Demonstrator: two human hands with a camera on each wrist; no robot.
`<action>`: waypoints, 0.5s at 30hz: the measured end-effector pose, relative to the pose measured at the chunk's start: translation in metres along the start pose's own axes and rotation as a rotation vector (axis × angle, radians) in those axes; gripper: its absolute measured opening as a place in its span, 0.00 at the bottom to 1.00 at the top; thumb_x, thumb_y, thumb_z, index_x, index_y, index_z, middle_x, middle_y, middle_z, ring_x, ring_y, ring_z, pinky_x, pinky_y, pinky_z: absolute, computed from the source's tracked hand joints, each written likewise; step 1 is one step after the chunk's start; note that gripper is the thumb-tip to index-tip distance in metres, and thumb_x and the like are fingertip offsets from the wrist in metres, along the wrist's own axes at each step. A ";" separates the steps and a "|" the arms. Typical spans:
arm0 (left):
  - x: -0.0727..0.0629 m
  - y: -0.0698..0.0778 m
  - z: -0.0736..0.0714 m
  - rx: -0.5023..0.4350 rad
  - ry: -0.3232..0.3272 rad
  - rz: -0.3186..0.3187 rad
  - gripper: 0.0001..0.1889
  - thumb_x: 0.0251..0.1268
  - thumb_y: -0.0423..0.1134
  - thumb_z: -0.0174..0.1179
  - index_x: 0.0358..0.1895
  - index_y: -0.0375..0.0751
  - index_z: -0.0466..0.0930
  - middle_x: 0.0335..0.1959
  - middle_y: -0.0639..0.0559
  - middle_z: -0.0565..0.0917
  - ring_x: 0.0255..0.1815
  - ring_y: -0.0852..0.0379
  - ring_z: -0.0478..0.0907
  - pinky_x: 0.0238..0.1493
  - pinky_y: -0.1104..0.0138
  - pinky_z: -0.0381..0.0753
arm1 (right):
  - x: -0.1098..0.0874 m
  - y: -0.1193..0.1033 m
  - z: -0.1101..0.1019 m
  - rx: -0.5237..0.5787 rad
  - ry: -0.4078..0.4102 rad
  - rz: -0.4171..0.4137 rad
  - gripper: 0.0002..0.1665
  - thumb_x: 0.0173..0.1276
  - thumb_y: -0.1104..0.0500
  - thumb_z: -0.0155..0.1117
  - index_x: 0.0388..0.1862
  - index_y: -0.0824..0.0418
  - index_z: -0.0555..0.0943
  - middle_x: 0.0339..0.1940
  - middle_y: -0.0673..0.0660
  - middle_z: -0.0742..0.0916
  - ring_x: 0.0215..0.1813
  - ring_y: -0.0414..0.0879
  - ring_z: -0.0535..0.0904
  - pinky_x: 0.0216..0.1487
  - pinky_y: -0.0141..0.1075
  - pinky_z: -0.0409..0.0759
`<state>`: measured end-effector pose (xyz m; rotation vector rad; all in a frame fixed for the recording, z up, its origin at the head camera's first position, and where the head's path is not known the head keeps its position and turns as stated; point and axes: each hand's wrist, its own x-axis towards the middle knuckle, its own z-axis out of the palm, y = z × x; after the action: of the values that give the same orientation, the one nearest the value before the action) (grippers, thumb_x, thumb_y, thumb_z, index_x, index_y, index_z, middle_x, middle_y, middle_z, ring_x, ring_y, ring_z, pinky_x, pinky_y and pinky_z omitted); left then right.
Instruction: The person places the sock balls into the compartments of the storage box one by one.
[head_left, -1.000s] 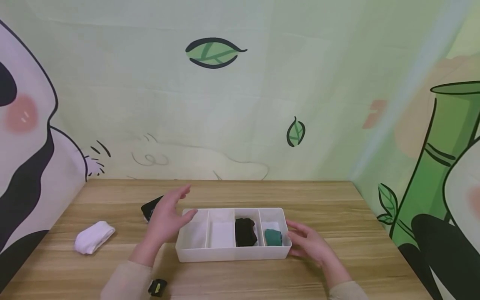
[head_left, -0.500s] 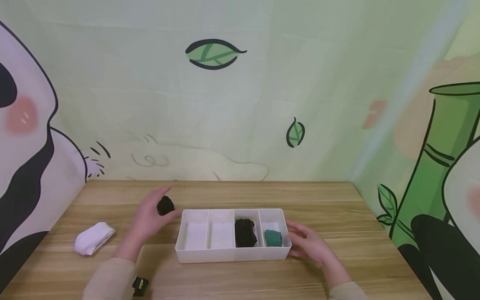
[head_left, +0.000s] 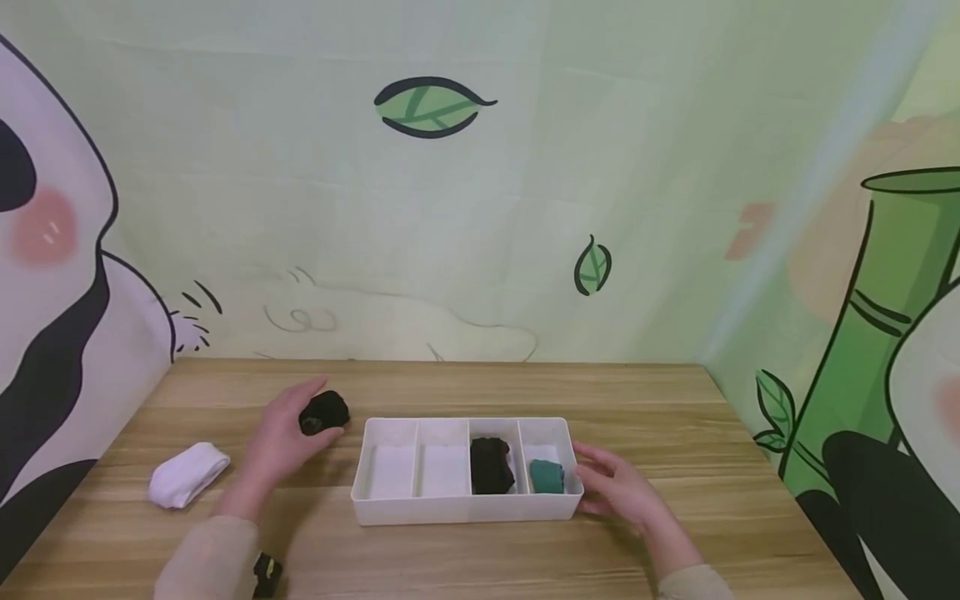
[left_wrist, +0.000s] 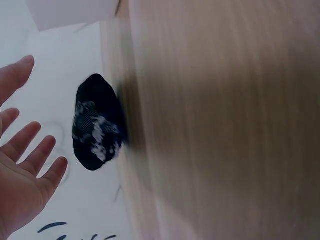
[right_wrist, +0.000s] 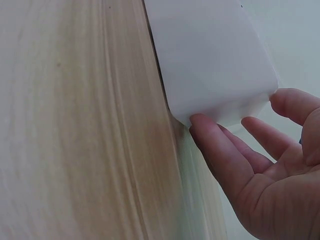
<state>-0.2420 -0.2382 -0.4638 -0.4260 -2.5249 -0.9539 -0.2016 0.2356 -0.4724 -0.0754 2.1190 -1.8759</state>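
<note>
In the head view, my left hand (head_left: 281, 437) is spread around a rolled black sock (head_left: 325, 413) on the wooden table. The left wrist view shows that sock (left_wrist: 97, 125) with a grey-white pattern, and a gap between it and the spread fingers. A white box (head_left: 412, 510) with several compartments stands to the right. My right hand (head_left: 618, 487) touches its right end, thumb and fingertips at the near and far corners. A rolled black sock (head_left: 491, 467) fills the third compartment from the left; a teal rolled sock (head_left: 547, 477) lies in the rightmost.
A folded white sock (head_left: 187, 475) lies on the table at the left. A small dark item with a yellow mark (head_left: 267, 575) shows beside the left sleeve. Behind the table (head_left: 637, 392) hangs a printed backdrop (head_left: 480, 217) with leaves and pandas.
My left hand has moved left, from beside the box's left end to around the black sock. The small dark item has shifted left with that arm. My right hand stays at the box.
</note>
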 end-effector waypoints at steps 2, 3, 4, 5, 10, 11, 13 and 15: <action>-0.001 -0.004 0.000 0.008 -0.005 0.008 0.39 0.47 0.33 0.77 0.66 0.28 0.70 0.61 0.28 0.74 0.63 0.30 0.68 0.63 0.40 0.64 | -0.001 0.000 0.000 0.001 -0.003 -0.001 0.33 0.76 0.62 0.56 0.74 0.74 0.59 0.64 0.77 0.73 0.58 0.58 0.78 0.49 0.51 0.83; -0.001 -0.007 0.000 0.016 -0.010 0.008 0.39 0.47 0.34 0.77 0.66 0.28 0.70 0.61 0.28 0.74 0.63 0.30 0.68 0.63 0.40 0.64 | -0.001 0.000 0.000 0.003 -0.002 -0.001 0.34 0.76 0.62 0.56 0.74 0.74 0.59 0.64 0.77 0.73 0.58 0.58 0.78 0.49 0.51 0.83; -0.001 -0.009 0.000 0.023 -0.017 0.006 0.40 0.48 0.34 0.77 0.66 0.28 0.70 0.62 0.28 0.74 0.63 0.30 0.68 0.63 0.40 0.64 | -0.001 0.000 0.000 0.005 -0.003 -0.002 0.34 0.76 0.62 0.56 0.74 0.74 0.59 0.64 0.77 0.73 0.58 0.58 0.78 0.49 0.51 0.83; -0.001 -0.011 -0.001 0.027 -0.027 0.000 0.40 0.48 0.35 0.77 0.66 0.28 0.70 0.62 0.27 0.73 0.63 0.29 0.67 0.63 0.40 0.64 | -0.001 0.000 0.000 0.008 0.000 -0.001 0.34 0.76 0.62 0.57 0.74 0.73 0.59 0.64 0.76 0.73 0.58 0.58 0.78 0.49 0.51 0.83; 0.001 -0.019 -0.005 0.055 -0.085 -0.036 0.41 0.50 0.38 0.76 0.67 0.27 0.68 0.63 0.26 0.71 0.64 0.28 0.65 0.64 0.39 0.62 | 0.000 0.000 0.000 0.010 -0.004 -0.006 0.34 0.76 0.62 0.56 0.74 0.74 0.59 0.64 0.77 0.73 0.58 0.58 0.78 0.49 0.51 0.83; 0.001 -0.020 -0.005 0.056 -0.095 -0.041 0.41 0.50 0.39 0.76 0.68 0.27 0.68 0.64 0.26 0.70 0.65 0.28 0.65 0.64 0.39 0.62 | 0.000 0.000 0.000 0.012 -0.002 -0.005 0.34 0.76 0.62 0.56 0.74 0.74 0.59 0.64 0.77 0.73 0.58 0.58 0.78 0.49 0.51 0.83; 0.002 -0.023 -0.006 0.066 -0.107 -0.044 0.42 0.50 0.39 0.77 0.68 0.27 0.68 0.64 0.25 0.70 0.65 0.28 0.65 0.64 0.39 0.62 | 0.000 0.001 -0.001 0.014 -0.004 -0.004 0.33 0.76 0.63 0.56 0.74 0.74 0.59 0.64 0.76 0.73 0.58 0.58 0.78 0.49 0.51 0.82; 0.003 -0.025 -0.006 0.068 -0.116 -0.045 0.42 0.50 0.40 0.77 0.67 0.27 0.68 0.64 0.25 0.70 0.65 0.27 0.65 0.64 0.39 0.62 | 0.001 0.001 -0.001 0.012 -0.009 -0.003 0.34 0.76 0.62 0.56 0.74 0.73 0.59 0.64 0.76 0.73 0.58 0.57 0.78 0.49 0.51 0.82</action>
<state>-0.2535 -0.2600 -0.4721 -0.4162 -2.6732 -0.8807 -0.2025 0.2369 -0.4732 -0.0832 2.1026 -1.8865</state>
